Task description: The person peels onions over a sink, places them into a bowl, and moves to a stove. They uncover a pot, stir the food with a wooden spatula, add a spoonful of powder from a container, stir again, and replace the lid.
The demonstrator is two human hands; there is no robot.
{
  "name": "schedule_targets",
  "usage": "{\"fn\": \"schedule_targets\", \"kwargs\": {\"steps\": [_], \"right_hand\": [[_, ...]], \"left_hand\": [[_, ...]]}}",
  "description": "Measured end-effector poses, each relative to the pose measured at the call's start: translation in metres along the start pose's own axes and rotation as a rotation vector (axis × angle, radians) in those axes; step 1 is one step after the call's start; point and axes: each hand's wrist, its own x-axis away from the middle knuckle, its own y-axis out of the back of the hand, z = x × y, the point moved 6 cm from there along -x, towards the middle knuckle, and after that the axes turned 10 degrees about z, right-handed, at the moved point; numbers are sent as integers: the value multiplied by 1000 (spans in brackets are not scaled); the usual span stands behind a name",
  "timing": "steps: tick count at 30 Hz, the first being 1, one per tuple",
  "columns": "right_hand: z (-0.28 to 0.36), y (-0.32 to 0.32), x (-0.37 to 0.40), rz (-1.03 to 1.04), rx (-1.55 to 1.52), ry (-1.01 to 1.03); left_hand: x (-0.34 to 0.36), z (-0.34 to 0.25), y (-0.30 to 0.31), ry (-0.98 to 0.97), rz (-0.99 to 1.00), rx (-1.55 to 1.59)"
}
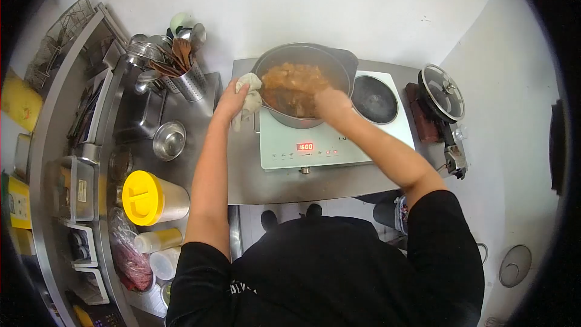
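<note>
Left hand [231,100] is closed on a folded, pale cloth [247,93], its thumb and fingers pressing the fabric at the side of a large grey pot [296,122]. Right hand [334,106] is over the opposite, nearer edge of that same pot, knuckles up and fingers curled, and it is blurred; whether it is clamped on a utensil I cannot tell. Between the two hands lies the pot's opening, with orange-brown food [293,85] inside (a slight haze softens the view there).

Beneath both hands, the pot sits on the left side of a pale green cooktop [363,152]. Below and a little left of the right hand, its red display [305,146] reads 1600. Just right of the right hand is a round dark burner [375,100]; farther out on that side, well apart from it, a pan with a glass lid [445,92] rests near the edge of the steel counter [260,186].

Left of the left hand and slightly higher up, a perforated metal holder [191,83] is crowded with wooden and metal utensils [180,54]. A shiny metal bowl [169,140] lies lower on the same side. Nearer the body than that bowl, left of the left forearm, are a yellow-lidded container [145,198], a squat bottle [158,240] and a clear bag [130,257] with reddish contents.
</note>
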Motion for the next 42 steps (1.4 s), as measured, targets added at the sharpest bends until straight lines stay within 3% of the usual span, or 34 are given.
{"fn": "schedule_targets", "kwargs": {"steps": [5,10,14,17,23,25,29,31,34,37,40,42], "right_hand": [[-43,62,21,144,-76,-63],[-59,95,18,7,67,-4],[-69,68,-21,45,122,-39],[-68,48,-28,73,82,64],[-41,93,11,228,269,114],[-13,105,7,-115,424,345],[25,92,-45,-311,574,526],[12,72,-90,-98,690,417],[-49,57,-126,70,491,186],[-102,51,-106,261,377,122],[-110,59,-63,309,339,156],[-125,50,-30,711,-70,-150]], "left_hand": [[5,-6,3,22,-34,-12],[6,-8,1,-7,-32,6],[15,-19,2,-8,-8,31],[10,-12,4,15,-35,4],[13,-11,4,25,-59,3],[1,-1,-1,-63,-26,79],[9,-9,-3,-53,-14,128],[1,7,-5,-50,-56,113],[5,3,-3,-45,-68,102],[14,-7,0,-15,-80,97],[15,-6,-1,-25,-93,112],[13,-9,0,-34,-95,110]]}}
